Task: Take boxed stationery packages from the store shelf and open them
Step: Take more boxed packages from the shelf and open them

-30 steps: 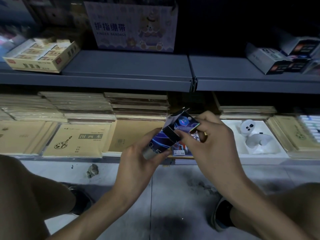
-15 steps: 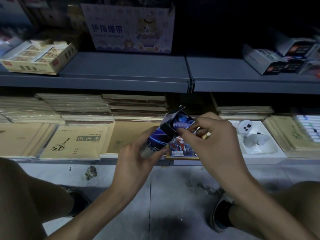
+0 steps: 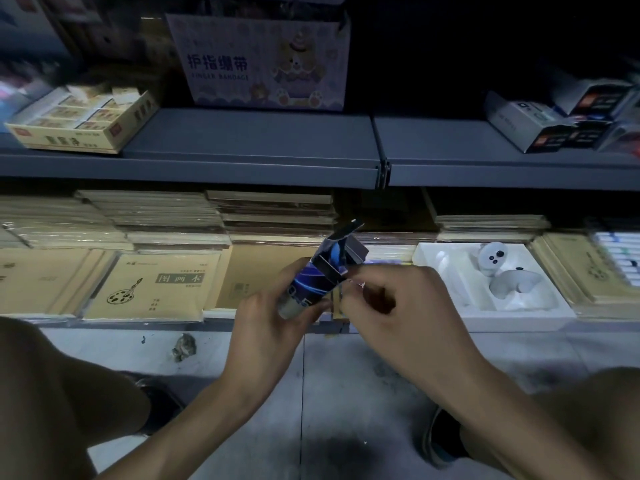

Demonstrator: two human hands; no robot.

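Firmly, the left hand point(image 3: 270, 317) curls round the lower half of the blue box point(image 3: 322, 275), which is held tilted before the lower shelf point(image 3: 221, 311) with its top flaps open. The right hand point(image 3: 398, 303), fingers curled, meets the box's side; whether it pinches anything I cannot tell. Brown notebooks point(image 3: 156, 285) lie behind.

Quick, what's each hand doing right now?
Left hand: holds the blue box.
Right hand: fingers curled at the box's open end; whether it pinches anything cannot be told.
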